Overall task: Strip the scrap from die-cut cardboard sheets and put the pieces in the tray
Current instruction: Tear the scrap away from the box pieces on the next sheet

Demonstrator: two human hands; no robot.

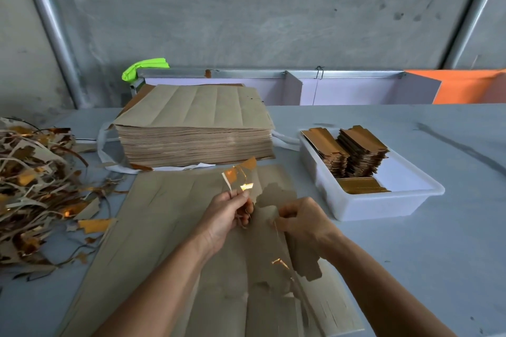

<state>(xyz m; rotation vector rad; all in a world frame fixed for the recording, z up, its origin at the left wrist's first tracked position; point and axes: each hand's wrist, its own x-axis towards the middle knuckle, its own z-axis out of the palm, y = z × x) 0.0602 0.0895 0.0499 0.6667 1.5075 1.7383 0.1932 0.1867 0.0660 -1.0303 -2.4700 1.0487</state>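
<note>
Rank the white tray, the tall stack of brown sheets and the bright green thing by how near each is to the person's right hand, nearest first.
From the right hand in the head view:
1. White tray, just to its right on the table.
2. Tall stack of brown sheets, ahead and to the left.
3. Bright green thing, behind that stack at the table's far edge.

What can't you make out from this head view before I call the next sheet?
- Left hand grip: it holds a scrap strip, blurred by motion.
- Right hand: fingers curl onto the cardboard piece, hiding the contact.
- Tray: its near wall hides the lower pieces.
- Scrap pile: cut off by the left edge.
</note>
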